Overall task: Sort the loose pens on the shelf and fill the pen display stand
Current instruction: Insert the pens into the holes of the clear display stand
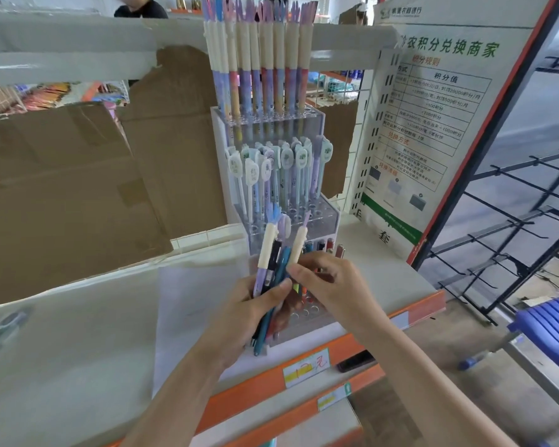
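Mid-sort, picking stage. Left hand (255, 312) clamped round a bundle (273, 285) of mixed pens, thumb across the front. Right hand (329, 285) pinching one cream-capped pen (299, 241) at the bundle's right edge, fingers curled on its barrel; looks like singling it out for the stand (331, 221).

Bundle location: held just in front of the stand's lower tiers, above the shelf (78, 333), covering part of the front row of holes.

Orientation: long axis of the bundle near vertical, tilted slightly right at the top. Cap ends up, toward the stand; tips down, poking out below the left palm. Pinched pen runs roughly parallel to the rest, tasselled cap up. A second cream-capped pen sits at the bundle's left edge, same way up.

Stand status: top tier packed with matching cream-capped pens, all upright, caps up. Middle tier part-filled with charm-topped pens. Lower tiers mostly open holes, a few short dark and red pens at the right of one row.

Judged next move: draw the pinched pen up and clear of the bundle, keep it cap-up, drop tip-first into a free hole. Matching row on top looks full, so likely a lower tier. Needs left grip firm so neighbours don't ride out with it.

Risk: hole alignment partly blocked by the bundle itself.
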Action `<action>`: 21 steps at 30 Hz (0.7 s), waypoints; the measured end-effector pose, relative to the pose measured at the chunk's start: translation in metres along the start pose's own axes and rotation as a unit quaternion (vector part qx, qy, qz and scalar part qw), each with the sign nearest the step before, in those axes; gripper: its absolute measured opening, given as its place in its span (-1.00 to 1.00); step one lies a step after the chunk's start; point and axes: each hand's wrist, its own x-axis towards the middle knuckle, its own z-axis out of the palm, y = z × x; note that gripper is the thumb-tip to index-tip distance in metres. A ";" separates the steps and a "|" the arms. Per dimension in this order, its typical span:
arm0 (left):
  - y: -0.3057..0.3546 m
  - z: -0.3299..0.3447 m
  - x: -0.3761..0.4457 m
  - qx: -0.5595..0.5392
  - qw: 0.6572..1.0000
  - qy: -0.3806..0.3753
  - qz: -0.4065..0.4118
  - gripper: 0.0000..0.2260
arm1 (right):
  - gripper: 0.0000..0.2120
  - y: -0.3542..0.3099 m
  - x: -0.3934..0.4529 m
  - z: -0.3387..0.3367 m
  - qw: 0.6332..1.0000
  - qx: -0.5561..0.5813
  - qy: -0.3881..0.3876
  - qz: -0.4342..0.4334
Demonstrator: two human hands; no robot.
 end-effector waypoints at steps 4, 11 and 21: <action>0.004 0.000 -0.004 0.028 0.999 0.033 0.019 -0.72 | -0.88 -0.004 0.005 0.005 1.000 0.024 0.007 0.000; 0.031 -0.016 0.010 -0.042 0.989 0.130 0.050 -0.76 | -0.92 -0.050 0.040 -0.019 0.985 0.162 0.020 -0.050; 0.118 -0.047 0.043 -0.014 0.971 0.152 0.183 -0.70 | -0.93 -0.129 0.134 -0.049 0.978 0.015 0.107 -0.177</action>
